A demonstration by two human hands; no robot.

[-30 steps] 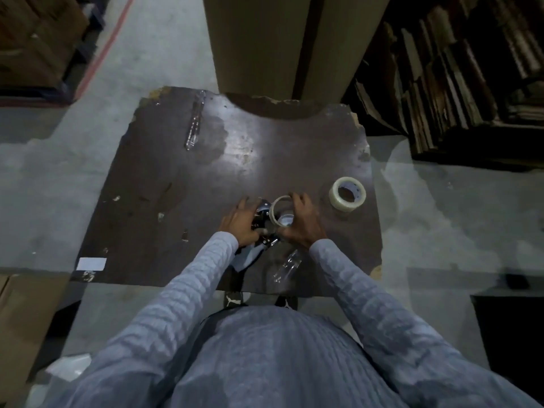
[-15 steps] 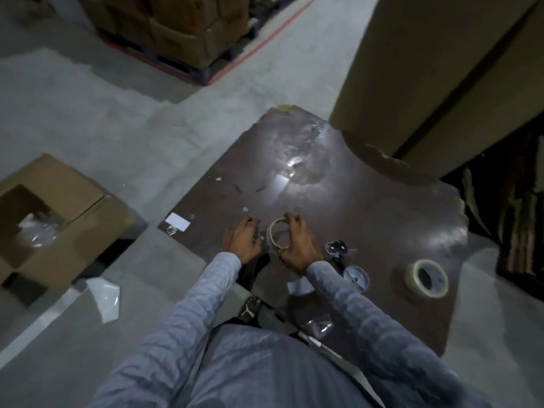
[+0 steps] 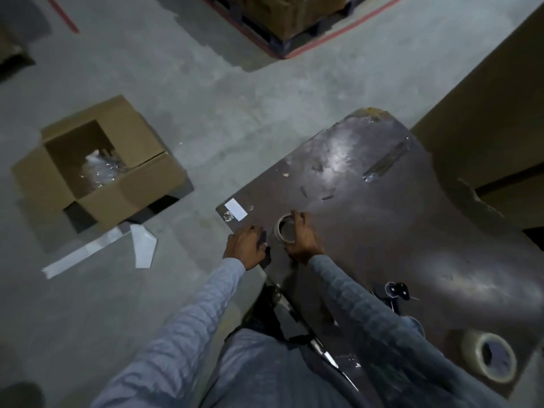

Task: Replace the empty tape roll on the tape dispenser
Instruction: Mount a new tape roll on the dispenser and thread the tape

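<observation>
Fingers of the right hand grip the empty roll at frame centre on the dark board; left hand rests beside it, loosely curled, holding nothing. Full roll lies lower right.

Both arms, in grey sleeves, reach from the bottom of the frame toward its centre. The left hand lies palm down, fingers loosely curled. Just right of it, the right hand curls its fingers around a ring.
</observation>
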